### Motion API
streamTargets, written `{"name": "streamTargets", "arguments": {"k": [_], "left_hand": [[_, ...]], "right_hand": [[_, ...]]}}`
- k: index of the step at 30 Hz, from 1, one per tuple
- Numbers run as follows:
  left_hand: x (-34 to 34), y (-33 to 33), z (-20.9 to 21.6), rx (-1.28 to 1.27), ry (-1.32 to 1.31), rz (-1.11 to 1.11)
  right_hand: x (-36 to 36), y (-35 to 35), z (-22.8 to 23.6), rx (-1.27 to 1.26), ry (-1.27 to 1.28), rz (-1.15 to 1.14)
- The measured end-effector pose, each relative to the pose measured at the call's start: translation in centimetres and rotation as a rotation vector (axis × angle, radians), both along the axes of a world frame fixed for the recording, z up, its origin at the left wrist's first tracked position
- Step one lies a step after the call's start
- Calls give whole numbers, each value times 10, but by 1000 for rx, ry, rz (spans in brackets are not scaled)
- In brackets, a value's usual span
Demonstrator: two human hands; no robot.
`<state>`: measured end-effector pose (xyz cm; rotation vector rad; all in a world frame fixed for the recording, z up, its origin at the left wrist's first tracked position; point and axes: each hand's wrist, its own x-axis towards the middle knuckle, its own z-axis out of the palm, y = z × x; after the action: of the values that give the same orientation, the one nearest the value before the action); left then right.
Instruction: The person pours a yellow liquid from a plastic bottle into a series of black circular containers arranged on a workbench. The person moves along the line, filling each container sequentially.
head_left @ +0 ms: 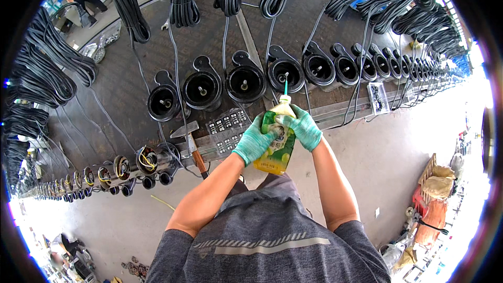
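Observation:
Both my hands wear green knit gloves and are wrapped round one squeeze bottle. My left hand (254, 141) grips its left side, and my right hand (304, 128) holds the right side near the shoulder. The squeeze bottle (274, 161) is clear with a green label and yellowish liquid low inside. It tilts away from me, its thin teal nozzle (286, 88) reaching over a round black housing (279, 68). A metal shaft stands in that housing's middle; whether the tip touches it I cannot tell. Matching black housings (244, 84) stand in a row on either side.
Bundled black cables (183, 0) hang above the dark workbench (157, 36). A hammer (198, 158) and a tray of small metal parts (229, 126) lie left of the bottle. A small clear bag (378, 98) is at the bench's right edge. Motor parts with yellow wires (148, 159) line the left.

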<state>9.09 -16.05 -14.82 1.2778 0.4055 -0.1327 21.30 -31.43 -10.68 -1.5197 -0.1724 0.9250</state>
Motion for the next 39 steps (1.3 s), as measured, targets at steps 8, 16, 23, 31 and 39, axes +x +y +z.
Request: {"name": "streamTargets", "arguments": {"k": [8,16,23,31,39], "left_hand": [[3,-11,19,67,26,22],[13,-56,4,101,-51,163],[15,-99,-3,-7,-62,351],[7,-106,-17,102,-159,357],[48,-110,-10,201,-66,169]], "right_hand": [[13,-9,7,2,26,84],[46,-38,-31,6,-194,264],[75,-45,-25,-34,-262,506],[69,-56,-33,14,-304,528],[81,-92,-39,200,-80,224]]}}
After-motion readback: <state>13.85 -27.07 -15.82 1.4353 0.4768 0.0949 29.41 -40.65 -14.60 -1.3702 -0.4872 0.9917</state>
